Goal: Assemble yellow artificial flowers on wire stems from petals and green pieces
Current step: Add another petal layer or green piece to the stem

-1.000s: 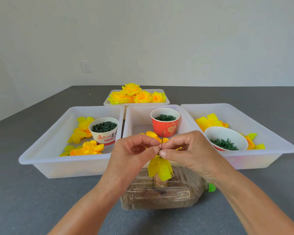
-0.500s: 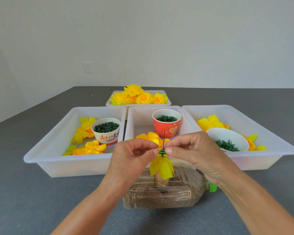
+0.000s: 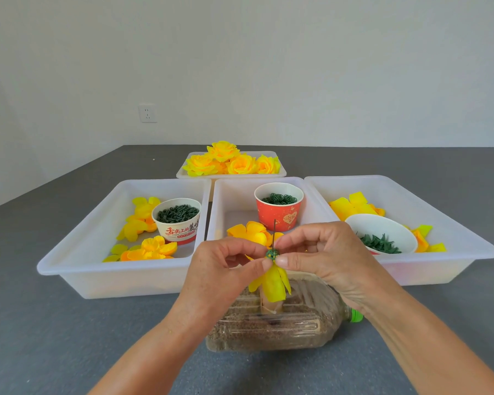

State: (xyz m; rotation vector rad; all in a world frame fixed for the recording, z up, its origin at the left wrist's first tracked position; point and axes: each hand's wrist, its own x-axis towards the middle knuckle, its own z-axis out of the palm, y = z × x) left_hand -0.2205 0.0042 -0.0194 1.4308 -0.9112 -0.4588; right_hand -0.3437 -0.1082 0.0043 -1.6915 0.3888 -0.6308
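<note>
A thin dark wire stem (image 3: 274, 233) stands upright in front of me. Yellow petals (image 3: 273, 282) hang downward on it, and a small green ring piece (image 3: 271, 254) sits on the wire just above them. My left hand (image 3: 223, 273) pinches the top of the petals at the wire from the left. My right hand (image 3: 322, 252) pinches the same spot from the right, its fingertips against the green piece. The wire's lower end is hidden behind the petals.
A clear plastic bottle (image 3: 280, 323) of brown grains lies under my hands. Three white trays hold loose petals and cups of green parts: a white printed cup (image 3: 177, 220), a red cup (image 3: 278, 209), a white bowl (image 3: 382, 238). A far tray (image 3: 231, 173) holds finished yellow flowers.
The green ring piece now shows on the wire between my fingertips, low against the petals. Both hands have stayed pinched at the wire.
</note>
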